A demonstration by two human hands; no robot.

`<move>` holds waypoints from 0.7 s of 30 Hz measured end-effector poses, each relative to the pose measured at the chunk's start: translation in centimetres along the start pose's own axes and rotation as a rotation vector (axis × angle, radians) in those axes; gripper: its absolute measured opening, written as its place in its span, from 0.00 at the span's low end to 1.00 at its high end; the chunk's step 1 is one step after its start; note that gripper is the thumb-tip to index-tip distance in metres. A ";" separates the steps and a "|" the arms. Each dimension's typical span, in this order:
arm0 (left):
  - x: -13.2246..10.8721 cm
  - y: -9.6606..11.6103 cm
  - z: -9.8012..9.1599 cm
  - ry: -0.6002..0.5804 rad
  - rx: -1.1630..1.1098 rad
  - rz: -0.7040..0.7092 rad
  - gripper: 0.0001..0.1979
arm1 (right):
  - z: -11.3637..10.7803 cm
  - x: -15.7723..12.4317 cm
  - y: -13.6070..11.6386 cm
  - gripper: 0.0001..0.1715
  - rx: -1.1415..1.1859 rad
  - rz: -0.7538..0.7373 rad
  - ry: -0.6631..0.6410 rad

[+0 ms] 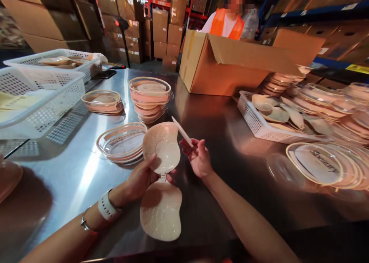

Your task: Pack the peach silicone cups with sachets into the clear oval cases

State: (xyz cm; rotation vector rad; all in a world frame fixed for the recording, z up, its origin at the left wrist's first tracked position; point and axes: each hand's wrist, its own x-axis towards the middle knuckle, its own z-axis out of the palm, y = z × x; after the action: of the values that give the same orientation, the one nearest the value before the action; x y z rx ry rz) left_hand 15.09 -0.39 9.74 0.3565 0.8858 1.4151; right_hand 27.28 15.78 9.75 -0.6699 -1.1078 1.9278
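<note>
My left hand [145, 176] is closed on a cream stick-on bra [161, 217], two glossy cups joined by a small clasp. The thumb presses inside the upper cup, while the lower cup hangs down over the table. To the right of the upper cup, my right hand [198, 159] pinches a thin white flat piece [182, 131] seen nearly edge-on; I cannot make out what it is. Just beyond my left hand stand oval clear containers [122, 142] in a low stack. Behind them are a taller stack of peach-coloured containers [150, 98] and another oval container [102, 101].
White perforated baskets [43, 117] stand at the left. An open cardboard box [225, 67] is at the back, with a person in an orange vest [227, 23] behind it. To the right, a white basket [259, 126] holds several cups, beside stacked lettered containers [317, 165].
</note>
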 end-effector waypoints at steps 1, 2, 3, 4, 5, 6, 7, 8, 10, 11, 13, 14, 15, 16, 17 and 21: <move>0.0 0.0 -0.1 0.002 -0.027 -0.008 0.30 | -0.2 0.4 0.0 0.34 -0.013 0.015 0.073; 0.0 -0.1 -0.1 0.009 -0.055 -0.010 0.32 | -0.3 0.7 0.1 0.31 -0.034 0.027 0.123; 0.1 -0.2 -0.2 0.012 -0.081 -0.010 0.34 | -0.5 1.0 0.2 0.29 -0.054 0.034 0.154; 0.1 -0.3 -0.2 0.007 -0.105 -0.011 0.37 | -0.8 1.2 0.3 0.27 -0.069 0.039 0.170; 0.2 -0.4 -0.2 -0.005 -0.123 -0.016 0.39 | -1.0 1.5 0.4 0.27 -0.081 0.036 0.183; 0.3 -0.5 -0.1 -0.021 -0.136 -0.023 0.41 | -1.2 1.7 0.5 0.27 -0.097 0.018 0.206; 0.3 -0.5 0.0 -0.032 -0.146 -0.030 0.42 | -1.4 1.8 0.5 0.28 -0.120 -0.022 0.231; 0.3 -0.5 0.2 -0.033 -0.151 -0.036 0.43 | -1.5 1.9 0.5 0.29 -0.148 -0.082 0.254; 0.3 -0.5 0.5 -0.013 -0.149 -0.048 0.45 | -1.7 1.8 0.3 0.28 -0.200 -0.215 0.288; 0.3 -0.4 0.6 0.002 -0.147 -0.056 0.46 | -1.8 1.6 0.3 0.27 -0.227 -0.281 0.294; 0.3 -0.4 0.8 0.022 -0.147 -0.079 0.47 | -1.8 0.9 0.2 0.20 -0.325 -0.439 0.267; 0.3 -0.4 0.8 0.022 -0.147 -0.085 0.47 | -1.7 0.4 0.1 0.14 -0.419 -0.550 0.215; 0.4 -0.4 0.8 0.014 -0.146 -0.083 0.46 | -1.6 -0.2 0.1 0.09 -0.542 -0.685 0.129; 0.4 -0.5 0.8 -0.001 -0.142 -0.072 0.46 | -1.6 -0.7 0.1 0.07 -0.680 -0.823 0.010; 0.5 -0.5 0.7 -0.020 -0.134 -0.051 0.45 | -1.5 -1.2 0.1 0.09 -0.808 -0.941 -0.126; 0.7 -0.7 0.5 -0.041 -0.105 0.077 0.37 | -1.4 -2.5 0.1 0.23 -1.142 -1.089 -0.523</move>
State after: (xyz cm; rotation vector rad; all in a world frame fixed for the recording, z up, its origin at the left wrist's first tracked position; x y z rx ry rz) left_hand 15.92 0.27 9.34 0.3419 0.7681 1.5138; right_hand 29.61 14.27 9.11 0.0205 -2.2807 0.4045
